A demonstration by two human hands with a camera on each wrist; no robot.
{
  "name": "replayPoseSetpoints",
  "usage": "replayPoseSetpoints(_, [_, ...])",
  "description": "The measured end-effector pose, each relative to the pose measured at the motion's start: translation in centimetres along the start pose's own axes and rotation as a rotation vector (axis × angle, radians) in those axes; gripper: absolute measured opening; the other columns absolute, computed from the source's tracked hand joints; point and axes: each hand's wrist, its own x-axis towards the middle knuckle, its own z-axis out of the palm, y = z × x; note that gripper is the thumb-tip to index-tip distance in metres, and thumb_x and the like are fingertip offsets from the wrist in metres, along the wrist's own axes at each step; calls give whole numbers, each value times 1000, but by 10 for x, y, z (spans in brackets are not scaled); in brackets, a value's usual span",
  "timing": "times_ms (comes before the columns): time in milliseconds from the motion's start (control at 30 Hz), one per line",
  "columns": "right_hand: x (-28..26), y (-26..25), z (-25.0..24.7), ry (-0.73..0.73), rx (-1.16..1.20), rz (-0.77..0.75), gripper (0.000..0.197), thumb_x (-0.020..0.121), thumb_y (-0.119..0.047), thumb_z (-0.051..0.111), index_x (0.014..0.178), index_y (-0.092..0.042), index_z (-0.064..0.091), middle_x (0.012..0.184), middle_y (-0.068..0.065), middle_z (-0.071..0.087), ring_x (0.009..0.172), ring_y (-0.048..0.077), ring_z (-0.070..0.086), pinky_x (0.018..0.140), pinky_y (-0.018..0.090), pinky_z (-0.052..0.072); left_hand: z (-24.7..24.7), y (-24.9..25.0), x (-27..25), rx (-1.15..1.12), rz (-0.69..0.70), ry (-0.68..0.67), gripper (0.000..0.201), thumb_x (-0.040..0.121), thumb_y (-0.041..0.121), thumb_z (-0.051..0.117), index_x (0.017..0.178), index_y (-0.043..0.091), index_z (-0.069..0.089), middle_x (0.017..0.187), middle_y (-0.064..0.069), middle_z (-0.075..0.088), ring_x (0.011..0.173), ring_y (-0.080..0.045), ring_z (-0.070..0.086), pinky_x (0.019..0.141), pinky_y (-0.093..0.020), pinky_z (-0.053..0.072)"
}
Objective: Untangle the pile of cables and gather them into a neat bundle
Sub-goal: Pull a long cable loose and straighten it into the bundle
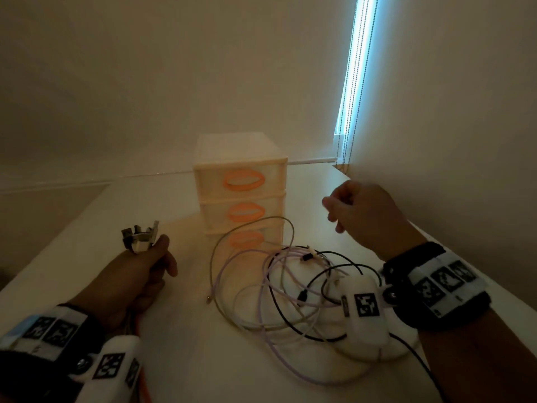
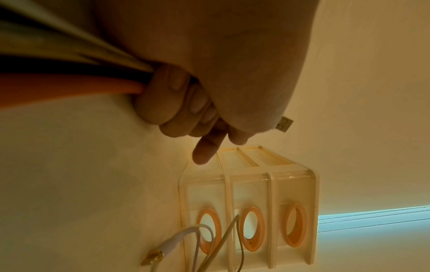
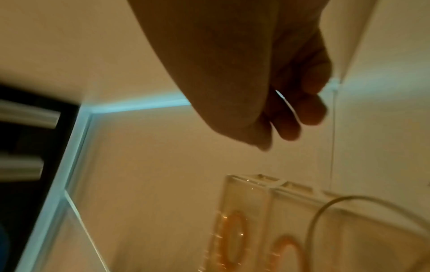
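Your left hand (image 1: 139, 274), left of the drawer unit (image 1: 241, 184), is fisted around several gathered cables (image 2: 69, 73), their USB plugs (image 1: 141, 235) sticking up above your thumb. Your right hand (image 1: 363, 216), raised to the right of the drawer unit, has loosely curled fingers and grips nothing. The remaining tangle of cables (image 1: 290, 286) lies on the table (image 1: 186, 330) just in front of the drawers.

Home room, likely a bedroom or study: plain walls, white table (image 1: 87, 228), plastic mini drawer unit (image 1: 241, 184) at 12 o'clock, window blind with bead chain (image 1: 353, 82) (daylight leaking) at 1 o'clock.
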Motion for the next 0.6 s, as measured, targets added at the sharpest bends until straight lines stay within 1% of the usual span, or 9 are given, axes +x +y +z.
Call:
replayPoseSetpoints(67, [-7, 0, 10, -169, -302, -22, 24, 90, -37, 70, 78, -16, 68, 77, -5, 67, 73, 11, 63, 70, 27, 48, -1, 0, -1, 5, 1, -3, 57, 99, 51, 47, 76, 0, 61, 55, 0, 20, 44, -11, 14, 42, -17, 16])
replayPoseSetpoints(100, [-10, 2, 17, -261, -410, -16, 29, 88, -42, 71, 77, -16, 70, 79, -4, 67, 74, 10, 63, 71, 29, 50, -1, 0, -1, 10, 2, -7, 58, 99, 51, 48, 76, 0, 61, 55, 0, 20, 44, -11, 14, 42, -17, 16])
replayPoseSetpoints(167, [-12, 6, 31, -425, -529, 16, 37, 81, -49, 75, 79, -13, 73, 81, 1, 70, 76, 13, 65, 71, 31, 56, 0, -2, -1, 24, 8, -17, 58, 98, 52, 48, 76, 0, 62, 55, 0, 19, 45, -11, 14, 43, -19, 16])
replayPoseSetpoints(200, [-11, 9, 36, -468, -584, 28, 38, 79, -51, 75, 82, -12, 73, 82, 2, 70, 76, 16, 66, 70, 31, 56, 0, -2, -1, 31, 11, -17, 58, 98, 52, 48, 76, 0, 62, 55, 0, 19, 45, -11, 14, 43, -19, 15])
replayPoseSetpoints(267, [-7, 12, 39, -489, -677, 32, 35, 76, -48, 75, 83, -14, 69, 82, 2, 67, 77, 18, 65, 67, 29, 54, 0, -3, -2, 40, 18, -16, 57, 99, 51, 47, 74, 2, 63, 54, 0, 20, 44, -11, 15, 43, -19, 16])
replayPoseSetpoints(333, [-5, 13, 39, -511, -712, 37, 30, 73, -44, 76, 74, -17, 62, 77, 0, 63, 74, 17, 63, 65, 28, 52, 1, -3, -3, 46, 22, -19, 57, 99, 50, 47, 74, 1, 62, 55, 0, 20, 44, -11, 15, 43, -20, 15])
replayPoseSetpoints(467, [-5, 18, 33, -530, -712, 61, 38, 76, -43, 77, 63, -17, 52, 66, -1, 55, 61, 12, 54, 54, 26, 41, 1, 0, -4, 51, 24, -23, 55, 102, 48, 46, 78, 0, 60, 56, 0, 20, 44, -12, 15, 45, -22, 13])
replayPoseSetpoints(533, [-6, 18, 30, -536, -687, 94, 42, 76, -42, 78, 61, -16, 50, 61, -1, 52, 56, 11, 50, 52, 25, 38, 1, -1, -4, 54, 21, -25, 55, 102, 48, 45, 78, 1, 60, 56, 0, 20, 44, -11, 14, 44, -20, 13])
replayPoseSetpoints(600, [-7, 17, 29, -540, -695, 114, 40, 77, -39, 77, 60, -16, 49, 60, -1, 51, 55, 12, 48, 52, 24, 37, 1, -2, -4, 57, 16, -30, 55, 102, 49, 45, 78, 1, 60, 55, 0, 20, 43, -11, 14, 42, -18, 15])
